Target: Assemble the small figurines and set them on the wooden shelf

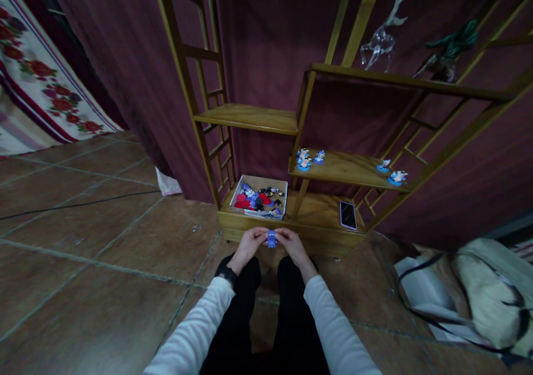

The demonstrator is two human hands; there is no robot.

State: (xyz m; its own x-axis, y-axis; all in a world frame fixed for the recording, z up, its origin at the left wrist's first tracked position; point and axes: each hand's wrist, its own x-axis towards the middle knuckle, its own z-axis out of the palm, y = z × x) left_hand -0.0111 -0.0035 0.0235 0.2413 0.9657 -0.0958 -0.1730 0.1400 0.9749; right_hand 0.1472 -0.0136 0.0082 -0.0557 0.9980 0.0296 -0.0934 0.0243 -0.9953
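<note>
My left hand [249, 243] and my right hand [292, 242] meet in front of me, fingers pinched on a small blue figurine [271, 238] held between them. Just beyond them a white box [283, 196] of small blue, red and black pieces sits on the lowest board of a wooden shelf unit [255, 117]. Three little blue figurines [308, 159] stand at the left of the middle shelf board and two more [391, 172] at its right end.
A phone [348, 214] lies flat on the bottom board right of the box. A glass deer [381, 40] and a dark green ornament [449, 47] stand on the top shelf. Bags [470, 292] lie on the tiled floor at right. A cable [79, 203] crosses the floor at left.
</note>
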